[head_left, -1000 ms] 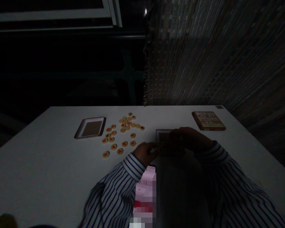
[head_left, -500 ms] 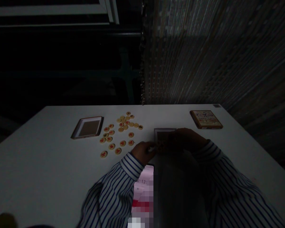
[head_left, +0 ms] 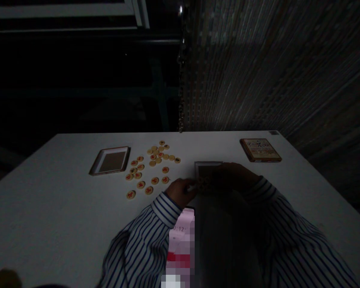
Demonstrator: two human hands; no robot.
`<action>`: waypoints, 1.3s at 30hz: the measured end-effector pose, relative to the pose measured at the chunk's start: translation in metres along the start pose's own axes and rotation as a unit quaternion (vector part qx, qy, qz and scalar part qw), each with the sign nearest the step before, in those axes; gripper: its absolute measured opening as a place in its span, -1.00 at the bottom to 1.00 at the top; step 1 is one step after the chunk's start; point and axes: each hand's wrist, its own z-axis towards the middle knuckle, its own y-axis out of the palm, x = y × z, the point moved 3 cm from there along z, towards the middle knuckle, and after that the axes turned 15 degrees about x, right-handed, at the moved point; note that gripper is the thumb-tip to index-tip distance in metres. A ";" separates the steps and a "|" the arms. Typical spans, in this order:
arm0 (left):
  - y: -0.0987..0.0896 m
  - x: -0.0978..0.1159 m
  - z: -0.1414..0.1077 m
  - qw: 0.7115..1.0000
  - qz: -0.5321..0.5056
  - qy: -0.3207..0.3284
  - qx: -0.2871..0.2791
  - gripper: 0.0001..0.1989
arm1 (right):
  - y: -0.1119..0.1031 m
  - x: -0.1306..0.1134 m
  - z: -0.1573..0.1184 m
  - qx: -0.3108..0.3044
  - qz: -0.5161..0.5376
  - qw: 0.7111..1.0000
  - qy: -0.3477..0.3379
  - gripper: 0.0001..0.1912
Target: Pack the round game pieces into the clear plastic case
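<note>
A shallow box (head_left: 208,164) with several round pieces in it lies right of the table's middle, in deep shadow. My left hand (head_left: 181,192) is at its left edge, thumb and fingers curled in on something too dark to name. Over the right part of the box reaches my right hand (head_left: 235,175), its fingertips lost in the dark. Left of the hands, several round wooden pieces (head_left: 155,181) with red or black characters lie loose, some plain side up. A lit phone (head_left: 183,228) lies below my left hand.
On the white table (head_left: 63,208), an open shallow tray (head_left: 100,162) stands at the left. A box lid with printed writing (head_left: 261,150) lies at the back right. Something yellowish (head_left: 4,279) shows at the bottom left corner. Hanging strings (head_left: 243,80) are behind the table.
My right hand has shifted very slightly over the box. My left hand and the loose pieces look the same.
</note>
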 end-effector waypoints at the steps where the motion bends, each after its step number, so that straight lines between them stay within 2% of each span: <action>1: 0.000 0.000 0.000 1.000 0.000 0.002 0.000 -0.67 | -0.001 0.000 0.000 0.001 0.001 1.000 -0.001 -0.72; 31: 0.000 0.001 0.001 1.000 0.006 0.008 0.009 -0.67 | -0.005 -0.001 -0.003 0.025 0.013 0.999 -0.041 -0.77; 35: -0.001 0.002 0.000 1.000 0.002 0.017 0.003 -0.67 | -0.011 -0.007 -0.001 0.042 0.007 0.998 -0.055 -0.79; 39: -0.001 0.002 0.000 1.000 0.004 0.018 0.000 -0.67 | -0.014 -0.015 0.002 0.034 -0.001 0.996 -0.082 -0.80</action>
